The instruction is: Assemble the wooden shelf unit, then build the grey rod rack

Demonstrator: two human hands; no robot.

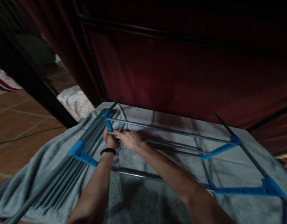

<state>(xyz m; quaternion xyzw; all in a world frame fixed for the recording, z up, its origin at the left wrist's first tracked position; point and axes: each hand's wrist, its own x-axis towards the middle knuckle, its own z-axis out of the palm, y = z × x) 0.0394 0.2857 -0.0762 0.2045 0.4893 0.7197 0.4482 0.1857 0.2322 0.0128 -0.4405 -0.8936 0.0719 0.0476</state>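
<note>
A partly assembled rack of grey metal tubes and blue plastic brackets lies in front of me. My left hand point(109, 139) is closed around the lower end of the far left blue bracket point(108, 123). My right hand point(129, 138) pinches a grey tube close to its end, right beside that bracket; whether the tube sits in the bracket is hidden by my fingers. Another tube point(157, 127) runs from the bracket's upper part to the far right bracket point(219, 151). Nearer to me are a left bracket point(82, 154) and a right bracket point(241, 190).
Several loose grey tubes point(64, 180) lie side by side at the left. A grey blanket point(134, 202) covers the surface below. Behind stands a dark red curtain point(169, 77) with a black metal frame. Tiled floor point(24, 124) and a striped cloth point(76, 102) show at left.
</note>
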